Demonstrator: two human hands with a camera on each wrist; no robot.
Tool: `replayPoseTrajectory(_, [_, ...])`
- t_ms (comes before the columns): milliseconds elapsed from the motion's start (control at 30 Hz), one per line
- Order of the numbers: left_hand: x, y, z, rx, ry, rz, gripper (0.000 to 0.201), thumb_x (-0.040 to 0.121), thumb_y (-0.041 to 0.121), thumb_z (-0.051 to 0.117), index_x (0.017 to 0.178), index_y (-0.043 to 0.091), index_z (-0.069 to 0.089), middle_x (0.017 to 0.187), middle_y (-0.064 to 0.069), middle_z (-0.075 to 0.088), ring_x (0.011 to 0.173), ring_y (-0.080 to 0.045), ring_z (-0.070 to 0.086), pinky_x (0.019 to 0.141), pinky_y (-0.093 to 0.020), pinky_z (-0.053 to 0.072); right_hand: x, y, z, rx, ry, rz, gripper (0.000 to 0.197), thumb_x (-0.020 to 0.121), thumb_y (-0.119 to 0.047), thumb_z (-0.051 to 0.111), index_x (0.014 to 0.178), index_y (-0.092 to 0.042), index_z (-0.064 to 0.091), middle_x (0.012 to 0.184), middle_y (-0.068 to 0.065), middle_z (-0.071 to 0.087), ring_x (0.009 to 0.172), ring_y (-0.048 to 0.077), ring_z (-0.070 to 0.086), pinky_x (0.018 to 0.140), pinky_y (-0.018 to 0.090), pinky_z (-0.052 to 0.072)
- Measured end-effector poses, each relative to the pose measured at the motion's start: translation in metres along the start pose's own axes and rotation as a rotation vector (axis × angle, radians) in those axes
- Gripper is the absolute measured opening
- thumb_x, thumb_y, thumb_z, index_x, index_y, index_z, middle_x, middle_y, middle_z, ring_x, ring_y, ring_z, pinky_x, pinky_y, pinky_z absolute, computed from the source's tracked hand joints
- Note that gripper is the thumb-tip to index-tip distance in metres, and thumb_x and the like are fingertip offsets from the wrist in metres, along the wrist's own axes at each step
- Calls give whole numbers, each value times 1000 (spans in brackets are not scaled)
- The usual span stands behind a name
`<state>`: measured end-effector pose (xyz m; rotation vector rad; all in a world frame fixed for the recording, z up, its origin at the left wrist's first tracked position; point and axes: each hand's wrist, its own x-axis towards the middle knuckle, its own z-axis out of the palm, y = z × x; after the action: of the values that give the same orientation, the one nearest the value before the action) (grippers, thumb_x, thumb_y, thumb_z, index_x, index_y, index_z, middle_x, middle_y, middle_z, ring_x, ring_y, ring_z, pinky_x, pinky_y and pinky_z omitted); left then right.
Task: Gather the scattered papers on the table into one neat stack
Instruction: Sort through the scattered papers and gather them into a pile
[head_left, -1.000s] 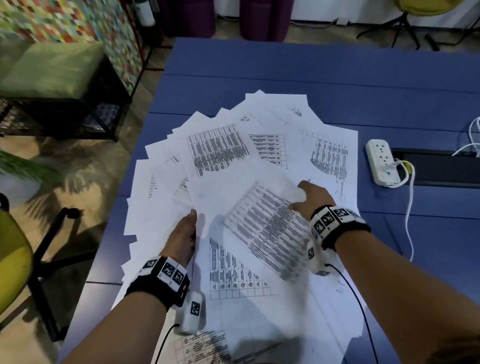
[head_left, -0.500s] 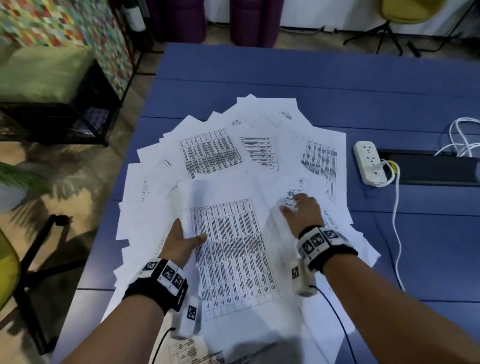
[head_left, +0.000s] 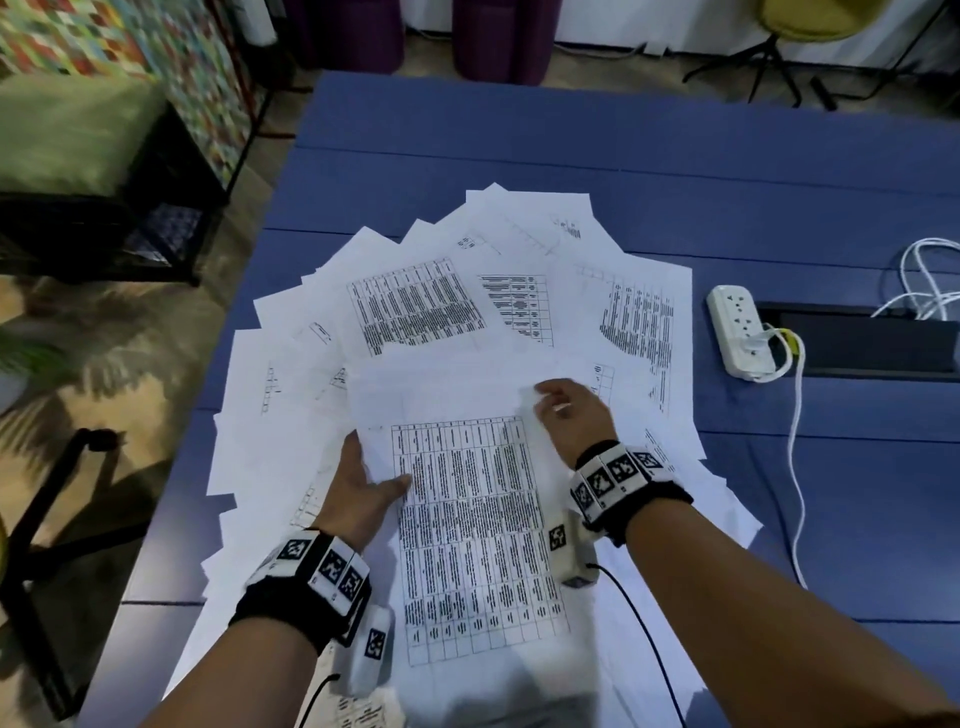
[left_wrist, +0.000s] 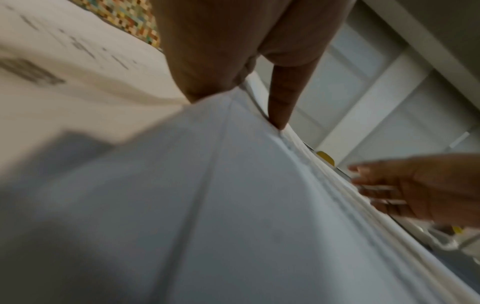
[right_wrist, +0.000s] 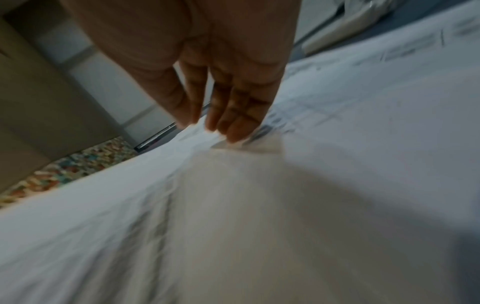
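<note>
Several white printed papers (head_left: 415, 306) lie fanned out over the blue table (head_left: 571, 145). On top, in the near middle, a sheet with a dense table (head_left: 467, 519) lies squarely towards me. My left hand (head_left: 363, 493) holds its left edge, thumb on top; in the left wrist view the thumb (left_wrist: 283, 98) presses the paper (left_wrist: 207, 205) and the fingers are hidden under it. My right hand (head_left: 571, 415) rests at the sheet's upper right edge. In the right wrist view its straight fingers (right_wrist: 233, 115) touch the paper (right_wrist: 259, 205) with their tips.
A white power strip (head_left: 737, 332) with a plug and a white cable (head_left: 795, 467) lies right of the papers, beside a black cable slot (head_left: 857, 343). The table's left edge is close to the papers, with a black chair base (head_left: 52, 499) and a green bench (head_left: 78, 130) beyond.
The tabled sheet has swung from a tilt to lie straight on top, towards my left hand. My left thumb now lies over its edge, and my right hand has shifted to its upper right edge.
</note>
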<state>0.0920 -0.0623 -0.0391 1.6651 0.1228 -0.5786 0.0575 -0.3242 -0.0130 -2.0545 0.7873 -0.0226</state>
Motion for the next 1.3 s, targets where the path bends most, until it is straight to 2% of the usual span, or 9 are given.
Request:
replayPoseTrajectory(200, [-3, -3, -9, -67, -65, -53, 67, 85, -8, 66, 134, 32, 44, 131, 1, 59, 120, -23, 55, 104, -44, 43, 39, 6, -26, -413, 66, 143, 62, 85, -43, 63, 138, -18, 42, 136, 13, 34, 127, 33, 33, 100, 43, 39])
replayPoseTrajectory(367, [-4, 1, -7, -163, -94, -91, 68, 83, -16, 62, 135, 25, 48, 122, 2, 65, 113, -19, 60, 88, -31, 48, 55, 1, -28, -482, -58, 54, 47, 81, -38, 71, 119, -16, 55, 128, 11, 36, 119, 30, 38, 98, 33, 36])
replayPoseTrajectory(467, [-4, 1, -9, -148, -127, -109, 70, 82, -12, 64, 139, 25, 46, 126, 2, 64, 118, -19, 58, 94, -33, 46, 62, -3, -33, -416, -111, 97, 47, 74, -40, 76, 111, -16, 60, 121, 11, 48, 109, 29, 51, 97, 39, 46])
replayPoseTrajectory(600, [-4, 2, -11, -125, -127, -123, 71, 83, -8, 66, 140, 26, 44, 129, 5, 62, 121, -17, 57, 105, -40, 44, 60, -10, -41, -128, -259, 127, 29, 76, -15, 77, 99, -11, 60, 90, 11, 64, 68, 23, 60, 68, 36, 55])
replayPoseTrajectory(733, [-6, 6, -9, -61, -103, -130, 87, 80, 4, 75, 151, 21, 28, 154, 2, 38, 142, -17, 33, 118, -40, 25, 55, -12, -48, 81, -253, 187, 39, 81, -4, 72, 117, -2, 58, 100, 18, 67, 83, 33, 67, 80, 45, 56])
replayPoseTrajectory(967, [-9, 11, -3, -12, -40, -150, 89, 87, 3, 69, 155, 14, 13, 160, 2, 18, 148, -19, 14, 115, -30, 16, 33, -59, -95, -102, 366, -160, 24, 92, -18, 59, 114, -8, 59, 111, 11, 63, 104, 25, 59, 83, 26, 43])
replayPoseTrajectory(1067, [-8, 11, -2, 6, -35, -155, 85, 88, 9, 68, 155, 15, 16, 161, -1, 18, 149, -20, 15, 119, -36, 15, 6, -96, -117, 32, 371, -435, 4, 93, -15, 56, 94, -17, 59, 95, -2, 65, 91, 15, 60, 77, 23, 46])
replayPoseTrajectory(1200, [-10, 20, 1, -48, 4, -171, 70, 96, 14, 58, 154, 12, 19, 158, 1, 22, 147, -19, 17, 118, -36, 14, -38, -143, -135, 321, 225, -679, 20, 91, -6, 58, 99, -24, 59, 99, -13, 67, 100, 8, 63, 93, 27, 48])
replayPoseTrajectory(1300, [-12, 26, 4, -112, 11, -201, 66, 100, 26, 51, 155, 13, 16, 163, -4, 14, 149, -21, 16, 119, -36, 13, -73, -146, -125, 656, 211, -636, 23, 91, 0, 55, 104, -19, 56, 100, -8, 70, 101, 13, 64, 91, 30, 50])
